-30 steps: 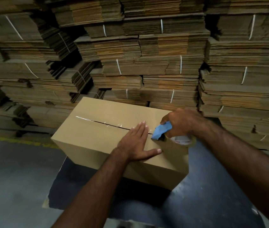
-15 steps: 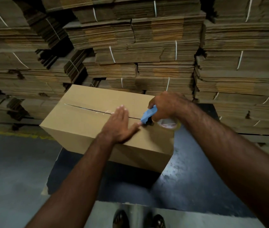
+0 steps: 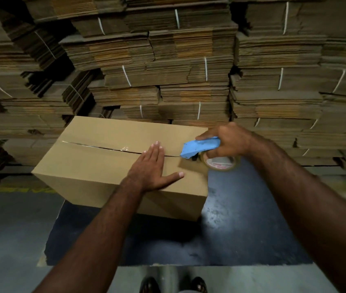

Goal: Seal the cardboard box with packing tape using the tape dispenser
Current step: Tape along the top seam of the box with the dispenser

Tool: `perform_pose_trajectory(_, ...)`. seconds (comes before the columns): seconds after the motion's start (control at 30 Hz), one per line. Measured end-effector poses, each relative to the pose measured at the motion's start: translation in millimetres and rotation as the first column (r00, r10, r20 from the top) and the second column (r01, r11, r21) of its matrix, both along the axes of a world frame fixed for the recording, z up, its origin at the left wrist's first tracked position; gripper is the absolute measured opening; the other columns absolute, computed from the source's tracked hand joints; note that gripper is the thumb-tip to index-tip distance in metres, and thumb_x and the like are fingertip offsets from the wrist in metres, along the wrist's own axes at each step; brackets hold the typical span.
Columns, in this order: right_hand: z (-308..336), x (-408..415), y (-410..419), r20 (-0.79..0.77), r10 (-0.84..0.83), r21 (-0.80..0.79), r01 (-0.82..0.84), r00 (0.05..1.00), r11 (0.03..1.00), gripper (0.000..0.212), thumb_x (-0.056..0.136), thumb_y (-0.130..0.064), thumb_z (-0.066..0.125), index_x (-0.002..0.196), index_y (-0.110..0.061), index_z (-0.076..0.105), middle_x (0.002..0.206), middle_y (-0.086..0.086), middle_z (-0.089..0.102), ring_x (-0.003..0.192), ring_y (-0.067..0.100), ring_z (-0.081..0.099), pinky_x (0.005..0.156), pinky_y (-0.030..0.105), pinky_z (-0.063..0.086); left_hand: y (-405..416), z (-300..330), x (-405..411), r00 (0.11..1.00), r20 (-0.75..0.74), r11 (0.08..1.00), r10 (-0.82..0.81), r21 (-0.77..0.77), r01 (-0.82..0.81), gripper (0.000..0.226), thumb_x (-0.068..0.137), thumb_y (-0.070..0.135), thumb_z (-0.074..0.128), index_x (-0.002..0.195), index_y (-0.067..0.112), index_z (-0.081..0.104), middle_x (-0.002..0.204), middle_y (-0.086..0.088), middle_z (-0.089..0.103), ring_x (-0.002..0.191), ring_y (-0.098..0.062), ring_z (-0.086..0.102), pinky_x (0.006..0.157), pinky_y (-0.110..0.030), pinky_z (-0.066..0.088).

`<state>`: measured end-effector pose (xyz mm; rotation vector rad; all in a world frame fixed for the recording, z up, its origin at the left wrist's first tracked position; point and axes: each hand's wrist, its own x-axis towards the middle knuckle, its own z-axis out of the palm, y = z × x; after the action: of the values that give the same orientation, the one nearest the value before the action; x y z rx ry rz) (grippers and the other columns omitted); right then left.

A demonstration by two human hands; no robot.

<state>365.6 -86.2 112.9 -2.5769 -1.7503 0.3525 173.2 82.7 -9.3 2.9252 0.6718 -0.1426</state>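
Note:
A closed brown cardboard box (image 3: 95, 166) lies on a dark platform. Its centre seam runs left to right, with clear tape glinting along the left and middle part. My left hand (image 3: 150, 168) lies flat on the box top, fingers spread, pressing on the seam near the right end. My right hand (image 3: 227, 140) grips a blue tape dispenser (image 3: 199, 146) carrying a roll of clear tape (image 3: 220, 162). The dispenser's front edge rests on the seam at the box's right end, just right of my left fingers.
Tall stacks of flattened, strapped cardboard (image 3: 167, 70) rise close behind the box and to both sides. The dark platform (image 3: 241, 229) extends to the right and toward me. Grey floor with a yellow line (image 3: 9, 189) lies left. My feet (image 3: 174, 285) show at the bottom.
The camera has tipped downward, so my feet now show. My right hand has raised the dispenser's rear slightly at the box's right end. My left hand stays pressed on the seam.

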Motion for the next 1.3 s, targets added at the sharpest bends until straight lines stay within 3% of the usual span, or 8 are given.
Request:
perform_pose_trajectory(0.13, -12, 3, -2, -0.014, -0.050, 0.057, 0.051, 0.999, 0.997, 0.061, 0.075, -0.050, 0.073, 0.133, -0.042, 0.058, 0.125, -0.010, 0.067, 0.099, 0.012, 0.060, 0.085, 0.032, 0.051, -2, 1, -2, 1.000, 0.023, 1.000, -0.004, 0.020, 0.003, 0.123, 0.074, 0.095, 0.015, 0.157, 0.005, 0.002, 0.165, -0.014, -0.008, 0.153, -0.023, -0.003, 0.124, -0.043, 0.005)
perform_pose_trajectory(0.23, -14, 4, -4, -0.020, -0.069, 0.092, 0.070, 0.997, 0.993, 0.060, 0.075, -0.049, 0.073, 0.133, -0.042, 0.058, 0.123, -0.010, 0.067, 0.092, 0.007, 0.054, 0.079, 0.028, 0.046, -12, 6, 4, 0.998, 0.048, 0.999, -0.049, -0.013, 0.050, 0.123, 0.074, 0.094, 0.019, 0.157, 0.005, 0.001, 0.165, -0.014, -0.007, 0.153, -0.023, -0.004, 0.124, -0.042, 0.003)
perform_pose_trajectory(0.43, -17, 4, -6, 0.010, -0.039, 0.153, 0.037, 0.999, 0.987, 0.057, 0.076, -0.048, 0.073, 0.132, -0.040, 0.060, 0.122, -0.012, 0.067, 0.103, 0.013, 0.060, 0.079, 0.029, 0.043, -46, -1, 29, 0.984, 0.149, 0.990, -0.096, -0.089, 0.110, 0.118, 0.072, 0.095, 0.024, 0.158, 0.019, -0.005, 0.165, -0.014, -0.004, 0.153, -0.024, -0.006, 0.123, -0.043, 0.003)
perform_pose_trajectory(0.57, -20, 14, -8, -0.059, 0.036, 0.151, -0.027, 0.998, 0.988, 0.061, 0.076, -0.046, 0.075, 0.134, -0.032, 0.059, 0.124, -0.007, 0.067, 0.100, 0.012, 0.060, 0.087, 0.033, 0.050, -43, -6, 30, 0.989, 0.110, 0.995, -0.097, -0.028, 0.101, 0.118, 0.073, 0.095, 0.024, 0.158, 0.018, -0.005, 0.165, -0.015, -0.002, 0.153, -0.024, -0.002, 0.123, -0.045, 0.009)
perform_pose_trajectory(0.73, -37, 43, -49, -0.117, 0.033, 0.165, -0.014, 0.993, 0.986, 0.063, 0.078, -0.049, 0.076, 0.135, -0.032, 0.059, 0.129, -0.006, 0.064, 0.097, 0.004, 0.050, 0.084, 0.026, 0.042, -47, 0, 30, 0.998, 0.001, 0.998, -0.067, 0.007, 0.067, 0.125, 0.071, 0.097, 0.013, 0.157, 0.009, -0.002, 0.165, -0.012, -0.010, 0.152, -0.021, -0.007, 0.124, -0.043, 0.005)
perform_pose_trajectory(0.83, -47, 41, -54, -0.106, 0.007, 0.197, 0.015, 0.994, 0.980, 0.063, 0.076, -0.050, 0.075, 0.135, -0.036, 0.057, 0.122, -0.008, 0.065, 0.094, 0.009, 0.052, 0.081, 0.032, 0.048, -48, 3, 30, 0.998, 0.002, 0.998, -0.061, 0.009, 0.061, 0.125, 0.071, 0.097, 0.013, 0.157, 0.007, -0.002, 0.165, -0.013, -0.010, 0.152, -0.022, -0.007, 0.124, -0.043, 0.004)
perform_pose_trajectory(1.03, -59, 35, -58, -0.095, -0.051, 0.202, 0.069, 0.994, 0.977, 0.057, 0.078, -0.047, 0.073, 0.130, -0.040, 0.050, 0.101, -0.013, 0.049, 0.090, 0.011, 0.046, 0.074, 0.033, 0.041, -64, 8, 48, 0.996, 0.014, 0.996, -0.084, -0.038, 0.085, 0.125, 0.072, 0.095, 0.018, 0.156, 0.007, -0.005, 0.164, -0.011, -0.013, 0.152, -0.022, -0.011, 0.123, -0.047, -0.001)
perform_pose_trajectory(1.3, -74, 31, -59, -0.098, -0.071, 0.205, 0.090, 0.993, 0.975, 0.062, 0.077, -0.050, 0.070, 0.131, -0.041, 0.040, 0.114, -0.005, 0.063, 0.089, 0.016, 0.055, 0.074, 0.037, 0.053, -70, 2, 56, 0.976, 0.119, 0.972, -0.185, -0.127, 0.199, 0.106, 0.082, 0.076, 0.029, 0.157, 0.010, -0.007, 0.164, -0.012, -0.013, 0.151, -0.022, -0.010, 0.123, -0.041, 0.000)
